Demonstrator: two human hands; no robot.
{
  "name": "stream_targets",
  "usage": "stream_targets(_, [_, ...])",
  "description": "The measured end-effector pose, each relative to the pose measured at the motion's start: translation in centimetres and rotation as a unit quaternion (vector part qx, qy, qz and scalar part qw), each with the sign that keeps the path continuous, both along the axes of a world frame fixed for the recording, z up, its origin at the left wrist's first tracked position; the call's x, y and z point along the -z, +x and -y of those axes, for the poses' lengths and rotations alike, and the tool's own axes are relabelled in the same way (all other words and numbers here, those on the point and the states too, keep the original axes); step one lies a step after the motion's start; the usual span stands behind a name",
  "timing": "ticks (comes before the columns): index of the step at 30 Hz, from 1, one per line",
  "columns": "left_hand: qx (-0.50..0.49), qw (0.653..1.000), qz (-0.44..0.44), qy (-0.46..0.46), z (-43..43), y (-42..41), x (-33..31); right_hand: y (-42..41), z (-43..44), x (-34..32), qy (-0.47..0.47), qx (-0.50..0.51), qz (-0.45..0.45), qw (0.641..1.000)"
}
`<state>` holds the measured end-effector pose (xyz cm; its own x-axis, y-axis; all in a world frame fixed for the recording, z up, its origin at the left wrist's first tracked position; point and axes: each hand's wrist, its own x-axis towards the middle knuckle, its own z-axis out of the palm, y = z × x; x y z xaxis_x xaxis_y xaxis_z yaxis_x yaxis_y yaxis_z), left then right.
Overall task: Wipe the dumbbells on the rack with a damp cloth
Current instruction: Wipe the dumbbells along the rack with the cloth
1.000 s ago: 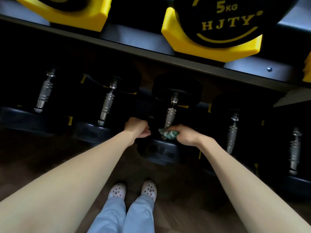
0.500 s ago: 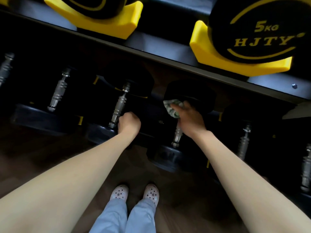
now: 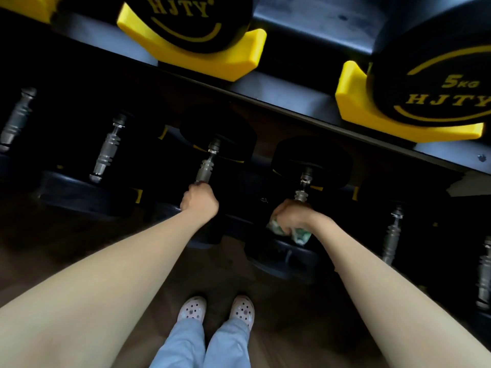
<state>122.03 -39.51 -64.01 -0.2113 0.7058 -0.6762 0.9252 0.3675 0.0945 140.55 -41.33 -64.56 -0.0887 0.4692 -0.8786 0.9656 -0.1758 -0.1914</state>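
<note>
Two pale shoes (image 3: 191, 309) stand on the brown wood floor (image 3: 79, 235). The left hand (image 3: 199, 199) has its fingers (image 3: 191, 193) curled tight round the metal bar of a black dumbbell (image 3: 212, 139). The right hand (image 3: 295, 215) squeezes a green cloth (image 3: 300, 235) round the bar of the next dumbbell (image 3: 312, 160). Both dumbbells sit low in the dark rack (image 3: 287, 99). Higher up, more weights rest in yellow holders (image 3: 212, 62).
</note>
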Motion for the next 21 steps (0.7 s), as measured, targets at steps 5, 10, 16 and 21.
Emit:
stream_targets(5, [-0.023,1.000,-0.007,0.019,-1.9,-0.9,1.0,-2.1,-0.9,2.8,0.117,0.227,0.060,0.965])
stream_targets(10, [-0.027,0.999,0.000,0.046,-3.4,-1.7,2.8,-4.1,-0.6,7.5,0.204,0.243,0.133,0.939])
stream_targets(16, [-0.014,0.998,0.056,0.032,-4.6,-3.2,4.1,-5.1,-1.7,12.1,0.139,0.258,0.224,0.929])
stream_targets(21, [-0.019,0.997,0.075,0.025,-4.7,-3.5,4.1,-7.5,-1.3,11.4,0.126,0.199,0.161,0.958])
